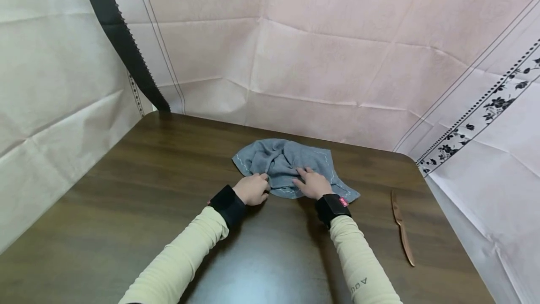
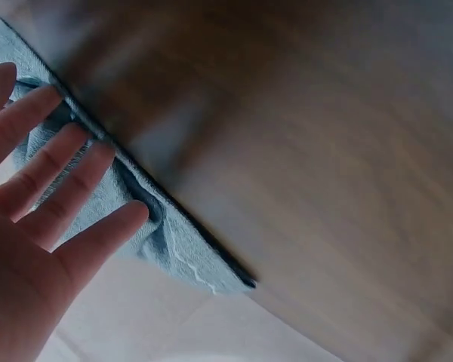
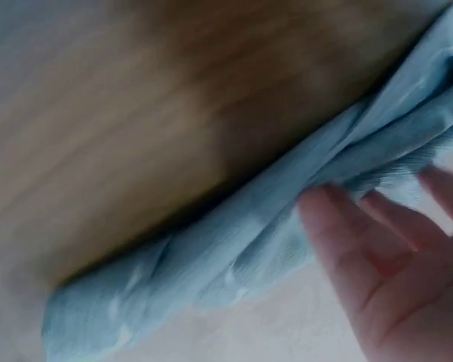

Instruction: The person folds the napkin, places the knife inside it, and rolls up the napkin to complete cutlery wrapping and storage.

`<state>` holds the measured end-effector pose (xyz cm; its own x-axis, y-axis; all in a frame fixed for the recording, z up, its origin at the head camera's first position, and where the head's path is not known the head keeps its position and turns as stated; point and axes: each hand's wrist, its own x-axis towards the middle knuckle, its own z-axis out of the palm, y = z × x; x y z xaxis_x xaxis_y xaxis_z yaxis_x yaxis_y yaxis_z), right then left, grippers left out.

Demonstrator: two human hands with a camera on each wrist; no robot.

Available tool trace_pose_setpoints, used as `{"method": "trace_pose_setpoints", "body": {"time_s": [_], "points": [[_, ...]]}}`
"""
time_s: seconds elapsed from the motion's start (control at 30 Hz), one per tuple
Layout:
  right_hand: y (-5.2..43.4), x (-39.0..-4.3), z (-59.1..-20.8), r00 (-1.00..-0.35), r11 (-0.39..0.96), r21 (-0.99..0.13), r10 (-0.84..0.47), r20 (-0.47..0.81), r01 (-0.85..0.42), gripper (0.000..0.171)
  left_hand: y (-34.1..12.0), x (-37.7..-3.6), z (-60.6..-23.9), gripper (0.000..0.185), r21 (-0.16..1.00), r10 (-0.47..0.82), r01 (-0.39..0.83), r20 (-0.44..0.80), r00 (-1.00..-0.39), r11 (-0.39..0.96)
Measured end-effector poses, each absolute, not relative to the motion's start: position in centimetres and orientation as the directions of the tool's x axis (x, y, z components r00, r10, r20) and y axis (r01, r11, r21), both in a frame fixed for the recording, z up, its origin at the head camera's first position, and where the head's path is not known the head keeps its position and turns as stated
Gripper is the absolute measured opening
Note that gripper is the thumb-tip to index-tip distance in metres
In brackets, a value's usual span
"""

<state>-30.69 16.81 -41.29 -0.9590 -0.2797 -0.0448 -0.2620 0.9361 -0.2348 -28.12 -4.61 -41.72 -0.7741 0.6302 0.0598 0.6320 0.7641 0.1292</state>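
A crumpled blue-grey cloth with white stitching along its border lies near the far edge of the wooden table. My left hand is at its near left edge. In the left wrist view the fingers stretch apart across the cloth's edge, holding no fold. Over the near right part of the cloth, my right hand has its fingers spread. The right wrist view shows those fingertips right at the folds, loosely bent with no cloth gripped between them.
A copper-coloured table knife lies on the right side of the brown table. Pale patterned sheeting hangs behind the far edge and continues down both sides. A black strip runs down to the far left corner.
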Motion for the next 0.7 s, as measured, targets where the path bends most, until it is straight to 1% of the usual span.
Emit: {"method": "trace_pose_setpoints", "body": {"time_s": [0.07, 0.13, 0.17, 0.23, 0.3, 0.37, 0.47, 0.6, 0.7], "points": [[17.6, -30.5, -41.3, -0.964, 0.935, -0.244, -0.266, -0.003, -0.258, 0.052, -5.2, -28.2, -41.7, 0.014, 0.132, 0.653, 0.658, 0.081, -0.753, 0.742], [18.5, -30.3, -41.3, -0.969, 0.939, -0.241, -0.247, 0.027, -0.246, 0.05, -5.9, -28.3, -41.7, 0.025, 0.135, 0.667, 0.675, 0.104, -0.738, 0.726], [18.9, -30.2, -41.4, -0.97, 0.942, -0.234, -0.24, 0.036, -0.242, 0.046, -6.3, -28.3, -41.7, 0.031, 0.144, 0.668, 0.677, 0.114, -0.735, 0.721], [19.8, -29.9, -41.6, -0.97, 0.946, -0.214, -0.239, 0.044, -0.243, 0.039, -7.0, -28.4, -41.7, 0.038, 0.162, 0.659, 0.67, 0.122, -0.742, 0.725], [20.6, -29.5, -41.8, -0.97, 0.949, -0.2, -0.241, 0.041, -0.244, 0.032, -7.7, -28.5, -41.6, 0.041, 0.183, 0.636, 0.644, 0.109, -0.764, 0.743], [21.3, -29.1, -41.9, -0.967, 0.948, -0.192, -0.253, 0.033, -0.255, 0.029, -8.3, -28.5, -41.5, 0.041, 0.208, 0.606, 0.612, 0.099, -0.789, 0.763], [22.2, -28.7, -42.1, -0.963, 0.946, -0.183, -0.267, 0.028, -0.268, 0.033, -9.0, -28.7, -41.5, 0.039, 0.197, 0.556, 0.568, 0.116, -0.823, 0.799], [22.7, -28.5, -41.9, -0.964, 0.95, -0.17, -0.264, 0.017, -0.263, 0.04, -9.8, -29.3, -41.7, 0.035, 0.115, 0.477, 0.5, 0.179, -0.861, 0.858], [22.8, -28.4, -41.8, -0.967, 0.955, -0.154, -0.255, 0.015, -0.254, 0.041, -10.1, -29.6, -41.6, 0.028, 0.035, 0.398, 0.409, 0.176, -0.901, 0.912]]}}
